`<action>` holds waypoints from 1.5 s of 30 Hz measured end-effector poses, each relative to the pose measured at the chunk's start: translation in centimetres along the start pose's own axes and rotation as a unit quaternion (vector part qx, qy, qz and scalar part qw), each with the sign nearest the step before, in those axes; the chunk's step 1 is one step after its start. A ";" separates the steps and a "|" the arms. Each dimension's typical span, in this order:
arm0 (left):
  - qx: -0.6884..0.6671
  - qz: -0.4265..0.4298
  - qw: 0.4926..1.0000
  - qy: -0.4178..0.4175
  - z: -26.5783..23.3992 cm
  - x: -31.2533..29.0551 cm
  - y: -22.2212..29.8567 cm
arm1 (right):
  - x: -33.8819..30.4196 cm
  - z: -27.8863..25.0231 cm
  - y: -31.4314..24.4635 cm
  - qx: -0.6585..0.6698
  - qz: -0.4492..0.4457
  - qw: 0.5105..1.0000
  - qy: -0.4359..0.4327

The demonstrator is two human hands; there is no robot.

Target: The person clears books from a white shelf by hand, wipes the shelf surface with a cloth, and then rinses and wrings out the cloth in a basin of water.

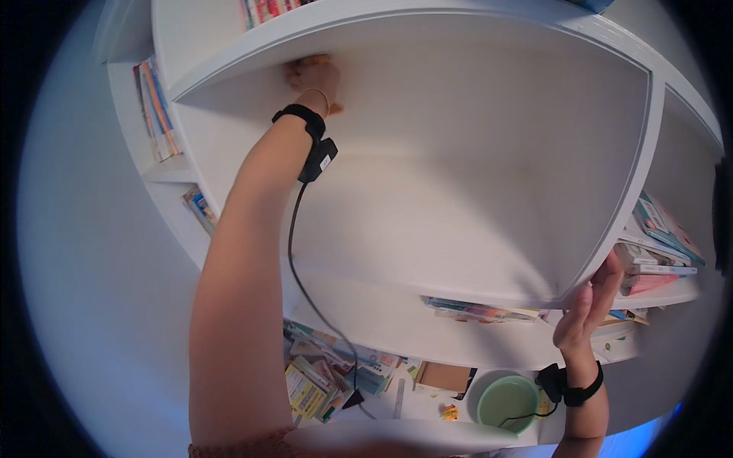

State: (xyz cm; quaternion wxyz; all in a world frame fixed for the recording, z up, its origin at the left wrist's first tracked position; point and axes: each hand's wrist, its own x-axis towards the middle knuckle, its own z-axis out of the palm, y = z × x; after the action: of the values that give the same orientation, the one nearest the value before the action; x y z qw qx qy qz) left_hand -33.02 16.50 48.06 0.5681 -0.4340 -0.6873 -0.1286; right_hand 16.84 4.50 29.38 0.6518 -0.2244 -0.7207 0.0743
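Left hand (pixel 314 76)'s bunched on orange-brown cloth (pixel 336 109), right hand (pixel 586 305)'s spread against the white shelf edge (pixel 641 183), so one slip could topple the stacked pastel books (pixel 655 269) beside it.

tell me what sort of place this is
Probably a home study or reading room, though a small library is possible: there's a white bookcase, upright books in a left cubby, and stacked books on the right.
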 end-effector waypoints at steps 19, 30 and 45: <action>-0.444 0.377 0.812 0.033 -5.7 -1.2 24.5 | 0.5 1.8 -0.9 0.024 -0.041 0.999 0.005; -0.350 0.343 0.714 -0.500 -6.2 -5.6 13.6 | 0.5 -0.3 0.2 -0.014 -0.020 1.000 0.001; -0.525 0.020 0.638 -0.564 -7.0 -2.9 12.9 | 0.8 -0.1 0.4 -0.022 -0.052 0.998 -0.011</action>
State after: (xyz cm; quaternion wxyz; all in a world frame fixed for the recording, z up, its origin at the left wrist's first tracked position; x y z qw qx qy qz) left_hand -18.78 18.11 43.65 -0.2504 -0.6609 -0.6823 -0.1869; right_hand 17.00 5.16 29.98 0.6415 -0.2000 -0.7401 0.0268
